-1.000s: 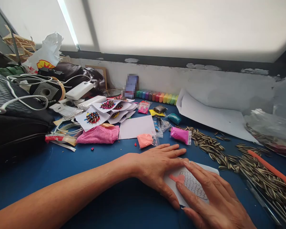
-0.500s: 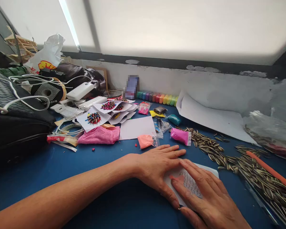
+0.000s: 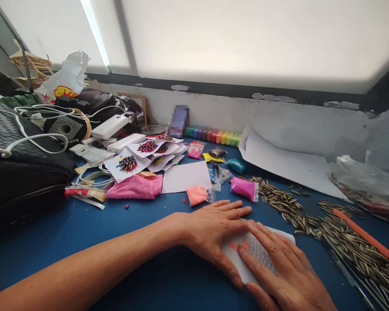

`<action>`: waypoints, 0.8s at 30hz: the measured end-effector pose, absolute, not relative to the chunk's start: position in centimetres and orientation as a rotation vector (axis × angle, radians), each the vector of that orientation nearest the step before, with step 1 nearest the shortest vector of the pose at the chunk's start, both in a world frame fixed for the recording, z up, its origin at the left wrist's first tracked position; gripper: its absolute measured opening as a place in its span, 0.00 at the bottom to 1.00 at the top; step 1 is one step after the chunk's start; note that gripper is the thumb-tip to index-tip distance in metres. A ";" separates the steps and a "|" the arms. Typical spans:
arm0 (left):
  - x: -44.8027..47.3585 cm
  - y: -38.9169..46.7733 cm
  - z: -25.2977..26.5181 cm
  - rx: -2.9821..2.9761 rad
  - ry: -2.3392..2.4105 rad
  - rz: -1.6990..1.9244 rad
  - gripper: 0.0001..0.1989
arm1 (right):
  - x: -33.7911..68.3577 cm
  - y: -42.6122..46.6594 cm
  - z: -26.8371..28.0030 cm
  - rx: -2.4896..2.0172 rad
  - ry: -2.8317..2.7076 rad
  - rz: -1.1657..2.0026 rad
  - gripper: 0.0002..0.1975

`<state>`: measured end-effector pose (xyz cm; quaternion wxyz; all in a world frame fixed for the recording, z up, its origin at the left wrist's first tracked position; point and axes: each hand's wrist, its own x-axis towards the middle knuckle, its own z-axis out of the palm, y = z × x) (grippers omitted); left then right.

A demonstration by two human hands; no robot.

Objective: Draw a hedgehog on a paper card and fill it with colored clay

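Observation:
A white sheet of paper (image 3: 287, 236) with a printed scale-like pattern (image 3: 258, 250) lies on the blue table under both hands. My left hand (image 3: 215, 231) rests flat along the sheet's left and far edges, its fingers stretched out and apart. Over the right side of the sheet is my right hand (image 3: 287, 268), fingers extended. One of its fingertips touches a thin smear of peach-orange clay (image 3: 233, 245) beside the pattern. Just beyond my left hand sit a packet of the same orange colour (image 3: 196, 195) and a magenta packet (image 3: 244, 188).
Striped sunflower seeds (image 3: 350, 246) spread over the right side, with an orange stick (image 3: 365, 235) on them. Sheets bearing seed-and-clay figures (image 3: 128, 163) lie at left behind a pink cloth (image 3: 136, 186). A black bag (image 3: 22, 172) stands far left; coloured clay packs (image 3: 214, 134) line the wall.
My right index fingertip has shifted slightly right across the clay smear, and more of the printed pattern shows. My left hand stays in place on the sheet. The view has tilted slightly.

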<state>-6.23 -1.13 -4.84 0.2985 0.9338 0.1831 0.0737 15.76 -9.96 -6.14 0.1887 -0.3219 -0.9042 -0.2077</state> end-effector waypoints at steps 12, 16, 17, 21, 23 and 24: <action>-6.2 -1.2 -4.4 2.484 0.505 0.173 0.52 | 16.3 -9.9 -6.8 -0.980 -2.498 -0.672 0.18; -6.2 -1.2 -4.5 2.478 0.506 0.173 0.53 | 16.1 -10.1 -6.5 -0.960 -2.504 -0.580 0.18; -6.2 -1.2 -4.6 2.475 0.505 0.176 0.53 | 16.0 -10.1 -6.4 -0.951 -2.515 -0.541 0.18; -6.1 -1.2 -4.7 2.464 0.508 0.190 0.53 | 15.9 -10.1 -6.1 -0.933 -2.541 -0.444 0.18; -6.1 -1.2 -4.7 2.463 0.515 0.183 0.53 | 15.7 -9.8 -6.2 -0.929 -2.536 -0.446 0.18; -6.1 -1.2 -4.7 2.464 0.518 0.181 0.53 | 15.7 -9.7 -6.3 -0.920 -2.531 -0.457 0.18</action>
